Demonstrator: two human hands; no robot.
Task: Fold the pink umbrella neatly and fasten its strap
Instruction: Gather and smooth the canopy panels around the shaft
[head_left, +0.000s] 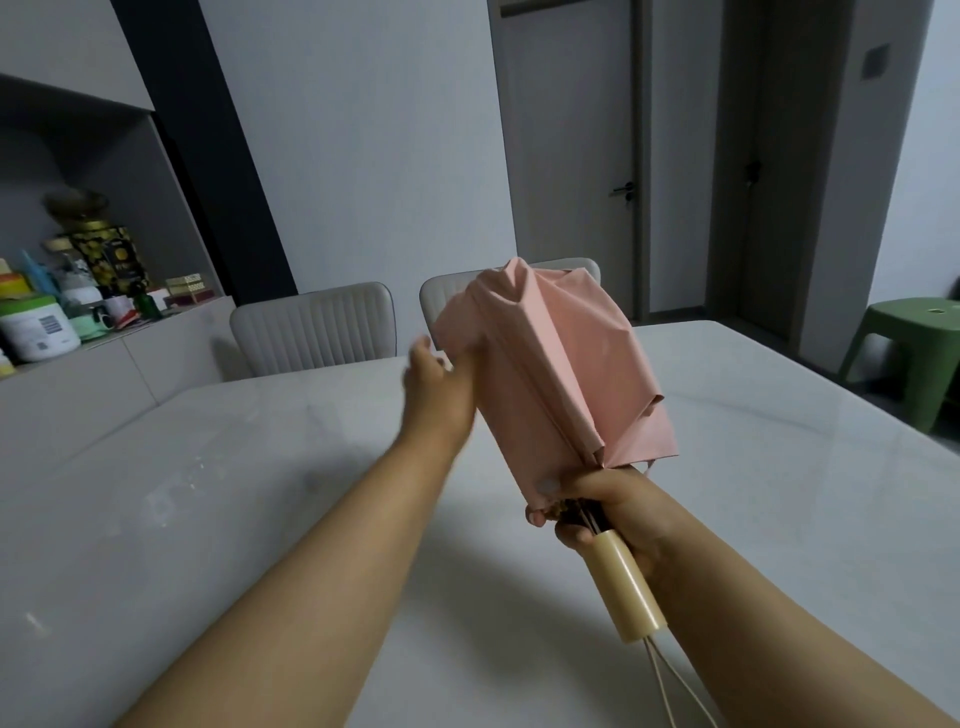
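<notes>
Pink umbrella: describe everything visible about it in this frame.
The pink umbrella is collapsed but loosely bunched, its matte fabric in uneven folds, held tilted above the white table. A cream cylindrical handle with a thin cord loop points toward the camera. The right hand grips it just above the handle; the left hand touches the canopy's side. No fastened strap shows.

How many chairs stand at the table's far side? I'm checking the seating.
2. One chair back shows left of the raised pink umbrella; the second is partly hidden behind it. Others may sit outside the view.
</notes>
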